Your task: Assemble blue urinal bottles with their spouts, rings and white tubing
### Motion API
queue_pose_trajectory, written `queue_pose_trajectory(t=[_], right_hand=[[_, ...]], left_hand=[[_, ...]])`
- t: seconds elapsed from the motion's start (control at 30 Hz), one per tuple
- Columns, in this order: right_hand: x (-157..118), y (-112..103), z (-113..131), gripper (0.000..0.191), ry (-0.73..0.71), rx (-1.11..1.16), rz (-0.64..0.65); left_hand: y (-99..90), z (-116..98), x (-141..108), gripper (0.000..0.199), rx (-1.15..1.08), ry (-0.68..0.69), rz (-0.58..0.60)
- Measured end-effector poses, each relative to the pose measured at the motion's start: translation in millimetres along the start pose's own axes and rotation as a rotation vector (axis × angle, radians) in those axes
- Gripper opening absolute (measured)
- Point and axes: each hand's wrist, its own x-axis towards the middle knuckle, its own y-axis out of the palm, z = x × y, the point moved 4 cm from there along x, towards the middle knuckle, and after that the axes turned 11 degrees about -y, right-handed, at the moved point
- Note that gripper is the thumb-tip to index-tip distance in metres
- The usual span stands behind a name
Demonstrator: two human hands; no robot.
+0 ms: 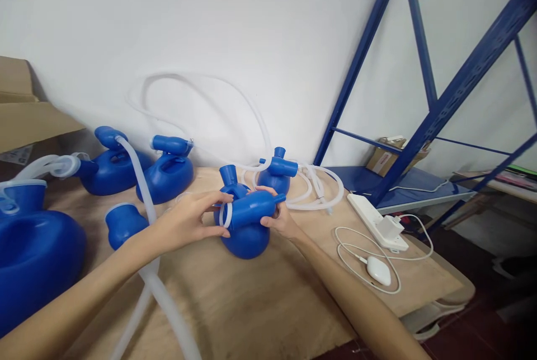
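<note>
From here, the left hand [197,219] pinches the white-ringed left end of a blue spouted cup [253,208], right hand [283,223] fingers clasping its spout end, before a blue urinal bottle [246,243].

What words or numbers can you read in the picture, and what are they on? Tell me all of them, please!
None can be read.
White label on the cardboard box at left: has marks, too blurred to read.
Small box on the blue shelf: pale marking, too small to read.
Held blue part: no writing shows.
</note>
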Motion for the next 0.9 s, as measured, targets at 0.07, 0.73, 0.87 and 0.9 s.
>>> queue_pose_trajectory(t=[0.07,0.73,0.87,0.9], right_hand=[[-3.5,4.7,-2.1,0.087,0.047,0.026,-0.055],[-14.6,17.6,-9.6,0.065,0.064,0.161,-0.246],[-14.7,17.7,-12.9,0.065,0.076,0.115,-0.241],[-15.2,17.4,-14.1,0.065,0.087,0.084,-0.232]], left_hand=[[3.2,6.3,0.7,0.058,0.039,0.018,-0.036],[20.8,-26.2,-28.9,0.032,0.710,0.894,-0.478],[24.5,-16.0,-30.6,0.046,0.657,0.840,-0.492],[25.6,-14.4,-31.0,0.049,0.628,0.827,-0.489]])
